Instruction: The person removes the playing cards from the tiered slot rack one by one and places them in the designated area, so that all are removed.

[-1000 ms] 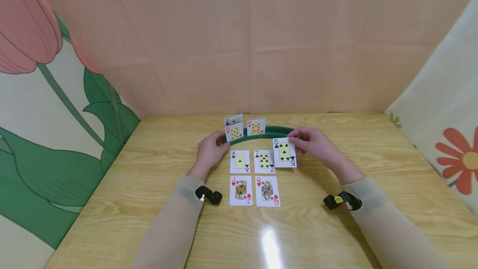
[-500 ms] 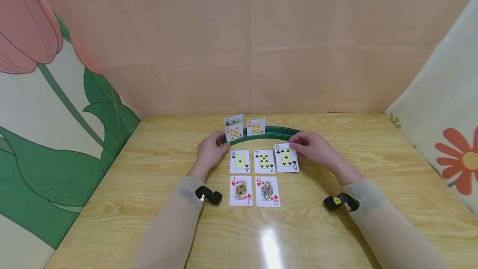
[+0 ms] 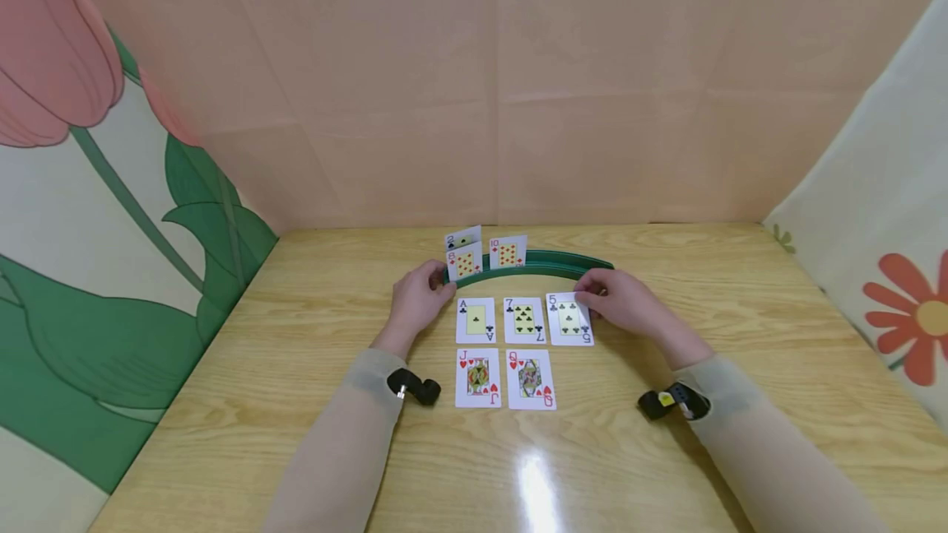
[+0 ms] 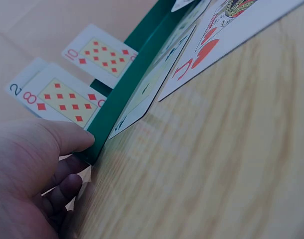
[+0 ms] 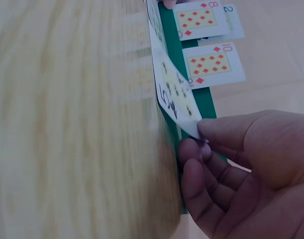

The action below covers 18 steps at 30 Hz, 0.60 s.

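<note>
My left hand point(image 3: 422, 296) grips the left end of a curved green card holder point(image 3: 555, 258), thumb on its front side in the left wrist view. My right hand point(image 3: 628, 303) pinches the upper right corner of a 5 of clubs playing card point(image 3: 567, 325) between thumb and fingers. The card lies low over the table, beside the 7 of clubs point(image 3: 524, 321); its held edge is raised in the right wrist view. In the holder stand an 8 of diamonds point(image 3: 465, 262), a black 2 point(image 3: 462, 237) behind it, and a 10 of diamonds point(image 3: 507, 252).
Face up on the wooden table point(image 3: 296, 352) lie an ace of clubs point(image 3: 476, 321), a jack of hearts point(image 3: 477, 378) and a queen of hearts point(image 3: 530, 380). A pink cloth point(image 3: 489, 105) hangs behind, with printed cloths on both sides.
My right hand has brought the 5 of clubs down and toward me, off its overlap with the 7, to lie in line beside it. My left hand stays at the holder.
</note>
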### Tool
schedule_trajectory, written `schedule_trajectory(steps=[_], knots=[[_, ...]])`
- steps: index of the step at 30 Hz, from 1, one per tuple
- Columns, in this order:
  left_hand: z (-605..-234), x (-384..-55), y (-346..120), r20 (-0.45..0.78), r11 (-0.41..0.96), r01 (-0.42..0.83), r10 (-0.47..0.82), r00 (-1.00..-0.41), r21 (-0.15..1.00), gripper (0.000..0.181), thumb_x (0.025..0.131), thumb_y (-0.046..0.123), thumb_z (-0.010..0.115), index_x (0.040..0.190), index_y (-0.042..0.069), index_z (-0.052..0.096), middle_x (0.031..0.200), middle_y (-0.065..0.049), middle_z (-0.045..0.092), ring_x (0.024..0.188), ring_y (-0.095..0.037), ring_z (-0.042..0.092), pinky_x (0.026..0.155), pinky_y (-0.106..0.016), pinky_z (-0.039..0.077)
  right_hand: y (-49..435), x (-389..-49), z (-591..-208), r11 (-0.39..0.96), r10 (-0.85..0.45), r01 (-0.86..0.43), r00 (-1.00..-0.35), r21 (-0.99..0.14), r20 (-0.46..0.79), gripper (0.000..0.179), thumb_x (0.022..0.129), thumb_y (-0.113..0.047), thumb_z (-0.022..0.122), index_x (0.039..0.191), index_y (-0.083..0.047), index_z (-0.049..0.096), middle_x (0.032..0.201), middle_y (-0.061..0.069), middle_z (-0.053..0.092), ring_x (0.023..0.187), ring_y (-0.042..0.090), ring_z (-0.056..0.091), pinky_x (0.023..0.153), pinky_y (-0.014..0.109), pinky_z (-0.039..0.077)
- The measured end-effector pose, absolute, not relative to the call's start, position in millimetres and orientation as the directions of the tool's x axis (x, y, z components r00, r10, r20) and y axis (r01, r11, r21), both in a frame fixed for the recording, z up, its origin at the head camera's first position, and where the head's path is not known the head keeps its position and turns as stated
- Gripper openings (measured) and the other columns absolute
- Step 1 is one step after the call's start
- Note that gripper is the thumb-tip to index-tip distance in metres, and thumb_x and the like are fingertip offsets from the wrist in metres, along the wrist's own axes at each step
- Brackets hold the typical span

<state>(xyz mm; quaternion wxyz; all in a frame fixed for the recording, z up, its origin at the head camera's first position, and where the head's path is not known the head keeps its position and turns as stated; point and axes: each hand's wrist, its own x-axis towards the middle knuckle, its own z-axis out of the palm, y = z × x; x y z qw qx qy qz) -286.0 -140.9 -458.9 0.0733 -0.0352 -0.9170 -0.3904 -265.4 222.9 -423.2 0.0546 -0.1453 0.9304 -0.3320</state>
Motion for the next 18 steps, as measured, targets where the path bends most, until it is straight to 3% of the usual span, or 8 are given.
schedule_trajectory(steps=[18], knots=[[-459.7, -285.2, -141.5, 0.168, 0.692, 0.126, 0.007, -0.986, 0.711, 0.034, 0.104, 0.024, 0.079, 0.135, 0.011, 0.072, 0.110, -0.006, 0.071, 0.096, -0.025, 0.060, 0.092, -0.045, 0.048, 218.4, -266.5, -429.3, 0.789, -0.286, -0.238, -0.958, -0.566, 0.005, 0.014, 0.110, -0.020, 0.069, 0.115, -0.009, 0.076, 0.113, 0.011, 0.072, 0.103, 0.030, 0.062, 0.095, 0.054, 0.051]])
